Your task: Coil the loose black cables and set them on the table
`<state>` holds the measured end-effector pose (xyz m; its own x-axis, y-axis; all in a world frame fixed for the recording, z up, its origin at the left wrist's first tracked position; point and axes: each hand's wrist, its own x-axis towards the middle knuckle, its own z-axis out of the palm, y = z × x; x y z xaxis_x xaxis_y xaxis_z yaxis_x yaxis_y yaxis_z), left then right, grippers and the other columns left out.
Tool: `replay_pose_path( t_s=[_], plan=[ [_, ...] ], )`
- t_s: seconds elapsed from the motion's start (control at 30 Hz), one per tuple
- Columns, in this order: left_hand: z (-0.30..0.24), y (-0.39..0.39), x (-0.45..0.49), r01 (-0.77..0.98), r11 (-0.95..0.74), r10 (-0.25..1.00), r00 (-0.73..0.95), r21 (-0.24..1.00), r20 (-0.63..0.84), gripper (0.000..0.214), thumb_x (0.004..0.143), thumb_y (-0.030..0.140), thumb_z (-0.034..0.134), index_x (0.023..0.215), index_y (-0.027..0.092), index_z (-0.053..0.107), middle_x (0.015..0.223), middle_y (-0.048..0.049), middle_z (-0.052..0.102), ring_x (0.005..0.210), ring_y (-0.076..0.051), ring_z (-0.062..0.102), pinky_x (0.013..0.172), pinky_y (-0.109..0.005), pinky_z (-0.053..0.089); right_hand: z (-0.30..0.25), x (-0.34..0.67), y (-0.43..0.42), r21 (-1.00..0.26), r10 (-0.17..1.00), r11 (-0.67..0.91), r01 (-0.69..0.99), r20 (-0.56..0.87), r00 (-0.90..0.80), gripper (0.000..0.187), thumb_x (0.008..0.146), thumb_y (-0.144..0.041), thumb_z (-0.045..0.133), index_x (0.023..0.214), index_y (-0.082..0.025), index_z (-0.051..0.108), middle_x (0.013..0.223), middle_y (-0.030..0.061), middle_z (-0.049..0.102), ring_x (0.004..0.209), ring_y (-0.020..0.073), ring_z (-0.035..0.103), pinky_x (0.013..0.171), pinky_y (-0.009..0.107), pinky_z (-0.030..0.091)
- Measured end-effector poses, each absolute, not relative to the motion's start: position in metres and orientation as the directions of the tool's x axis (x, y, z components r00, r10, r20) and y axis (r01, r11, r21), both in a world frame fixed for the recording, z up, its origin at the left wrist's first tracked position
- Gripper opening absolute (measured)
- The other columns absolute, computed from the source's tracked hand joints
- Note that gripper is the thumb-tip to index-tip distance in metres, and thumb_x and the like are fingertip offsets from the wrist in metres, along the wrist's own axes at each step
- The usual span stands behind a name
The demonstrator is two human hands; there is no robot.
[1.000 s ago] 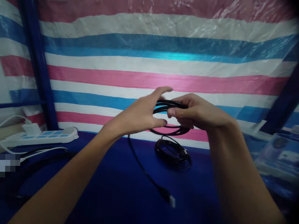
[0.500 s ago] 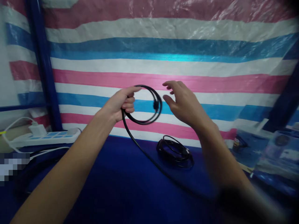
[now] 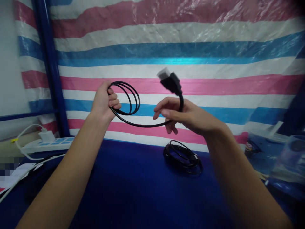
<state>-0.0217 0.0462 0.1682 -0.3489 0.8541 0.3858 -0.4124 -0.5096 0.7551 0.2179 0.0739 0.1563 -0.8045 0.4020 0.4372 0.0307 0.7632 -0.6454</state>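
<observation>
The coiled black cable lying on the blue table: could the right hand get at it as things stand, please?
Probably yes, though not freely: the coiled black cable lies just below the right hand with nothing between them, but that hand is holding the plug end of the cable looped in the left hand.

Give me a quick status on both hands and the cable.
Left hand gripping coiled black cable. Right hand holding its plug end up. Second coiled cable on blue table, clear of both hands.
</observation>
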Motion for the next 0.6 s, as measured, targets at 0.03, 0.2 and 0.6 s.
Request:
replay_pose_path(
  t_s=[0.03, 0.2, 0.6],
  plan=[
    [0.167, 0.046, -0.017, -0.395, -0.497, 0.863, -0.313, 0.773, 0.396, 0.036, 0.089, 0.029, 0.044, 0.056, 0.019, 0.032, 0.034, 0.0090, 0.021, 0.026, -0.003, 0.020, 0.032, -0.018, 0.018, 0.157, 0.216, 0.074, -0.597, 0.440, 0.799, 0.066, 0.507, -0.741, 0.025, 0.088, -0.037, 0.052, 0.098, -0.013, 0.054, 0.089, 0.0074, 0.062, 0.048, 0.0079, 0.055, 0.043, 0.022, 0.044],
    [0.163, 0.037, 0.009, -0.172, -0.220, 0.952, 0.178, 0.960, 0.250, 0.027, 0.087, 0.031, 0.049, 0.065, 0.016, 0.048, 0.038, 0.0093, 0.022, 0.027, -0.003, 0.018, 0.031, -0.016, 0.024, 0.152, 0.209, 0.085, -0.127, 0.321, 0.928, 0.351, 0.751, -0.577, 0.039, 0.091, -0.022, 0.044, 0.129, -0.013, 0.045, 0.112, 0.0132, 0.058, 0.094, 0.0191, 0.059, 0.080, 0.034, 0.049],
    [0.152, 0.032, 0.030, 0.353, -0.306, 0.884, 0.450, 0.884, 0.127, 0.020, 0.077, 0.027, 0.059, 0.063, 0.015, 0.051, 0.050, 0.0002, 0.049, 0.040, -0.008, 0.046, 0.036, -0.017, 0.035, 0.143, 0.198, 0.084, -0.018, 0.363, 0.898, 0.439, 0.594, -0.718, 0.059, 0.074, 0.000, 0.039, 0.129, -0.020, 0.048, 0.099, 0.0060, 0.066, 0.080, 0.0157, 0.058, 0.065, 0.023, 0.039]
  ],
)
